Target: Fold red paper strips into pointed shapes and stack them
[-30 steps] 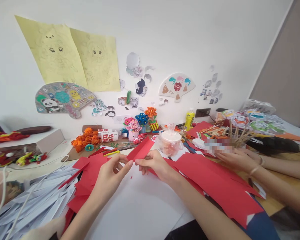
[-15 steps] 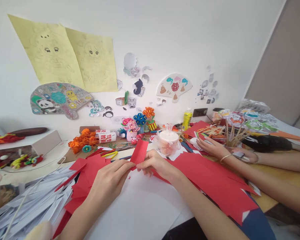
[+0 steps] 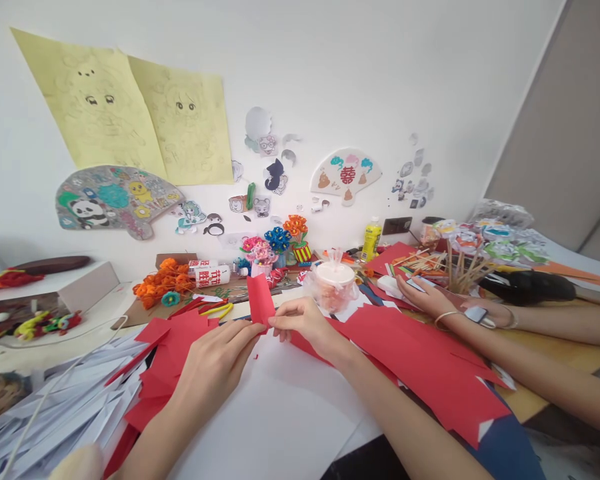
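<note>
A folded strip of red paper (image 3: pixel 261 298) stands up between my two hands, above a white sheet (image 3: pixel 280 407). My left hand (image 3: pixel 227 350) pinches its lower end from the left. With thumb and fingertips, my right hand (image 3: pixel 303 325) grips the lower right edge of the same strip. The fingertips of both hands nearly meet there. Left of my left hand lies a heap of folded red paper pieces (image 3: pixel 163 370). To the right of my right hand, larger red paper sheets (image 3: pixel 410 360) are spread in a stack. A tiny red scrap rests on the white sheet.
White paper strips (image 3: pixel 65 407) pile up at the left, crossed by a white cable. A bagged tub (image 3: pixel 336 283) stands behind my right hand. Orange craft flowers (image 3: pixel 163 283), a yellow bottle (image 3: pixel 371 240) and sticks (image 3: pixel 463 273) line the back. Another person's hands (image 3: pixel 430 300) hold a phone at right.
The red strip has tilted from leaning right to leaning slightly left, and its fold shows more. My right hand has shifted slightly left. The view has moved a little.
</note>
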A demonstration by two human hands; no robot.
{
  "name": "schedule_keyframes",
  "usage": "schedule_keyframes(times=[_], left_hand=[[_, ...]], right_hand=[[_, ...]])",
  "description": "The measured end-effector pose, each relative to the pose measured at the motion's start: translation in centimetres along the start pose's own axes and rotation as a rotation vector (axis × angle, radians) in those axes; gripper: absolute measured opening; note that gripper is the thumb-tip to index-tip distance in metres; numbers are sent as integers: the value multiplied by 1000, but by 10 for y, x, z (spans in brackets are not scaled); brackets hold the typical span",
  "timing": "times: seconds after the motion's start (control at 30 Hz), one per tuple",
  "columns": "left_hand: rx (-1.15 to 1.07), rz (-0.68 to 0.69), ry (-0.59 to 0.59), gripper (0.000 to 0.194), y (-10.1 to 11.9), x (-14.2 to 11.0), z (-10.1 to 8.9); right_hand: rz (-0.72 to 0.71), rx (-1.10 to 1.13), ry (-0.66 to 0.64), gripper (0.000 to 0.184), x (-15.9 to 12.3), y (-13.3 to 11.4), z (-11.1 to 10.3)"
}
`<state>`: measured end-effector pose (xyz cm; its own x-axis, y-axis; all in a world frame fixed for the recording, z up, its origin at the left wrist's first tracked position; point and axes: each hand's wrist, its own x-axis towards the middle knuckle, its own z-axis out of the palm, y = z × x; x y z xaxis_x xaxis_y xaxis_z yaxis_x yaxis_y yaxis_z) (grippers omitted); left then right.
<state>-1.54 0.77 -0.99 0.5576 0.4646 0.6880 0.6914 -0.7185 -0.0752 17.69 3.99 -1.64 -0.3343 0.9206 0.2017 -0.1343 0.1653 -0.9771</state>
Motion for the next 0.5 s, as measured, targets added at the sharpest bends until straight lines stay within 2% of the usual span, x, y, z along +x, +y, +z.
schedule_keyframes(times=[0.1, 0.2, 0.27, 0.3, 0.37, 0.4, 0.43, 0.47, 0.5], left_hand=[[6, 1, 3, 21, -1, 1, 1], [27, 13, 27, 21, -3, -2, 2], [56, 13, 55, 20, -4, -4, 3], [72, 14, 65, 19, -5, -5, 3], [100, 11, 84, 20, -6, -6, 4], [103, 12, 88, 20, -7, -6, 4], [103, 12, 99, 21, -7, -6, 5], [103, 1, 101, 22, -7, -5, 6], [103, -7, 101, 22, -7, -3, 6]], right_hand=[[8, -8, -32, 34, 4, 5, 3], [4, -126, -47, 34, 6, 4, 10], [-18, -259, 1, 35, -2, -6, 3], [-24, -321, 65, 36, -12, -15, -8], [57, -545, 257, 46, -43, -35, -47], [93, -713, 469, 47, -63, -44, -73], [131, -886, 751, 47, -85, -51, -101], [191, -1035, 973, 42, -106, -56, -131], [270, -1175, 1129, 34, -125, -58, -158]])
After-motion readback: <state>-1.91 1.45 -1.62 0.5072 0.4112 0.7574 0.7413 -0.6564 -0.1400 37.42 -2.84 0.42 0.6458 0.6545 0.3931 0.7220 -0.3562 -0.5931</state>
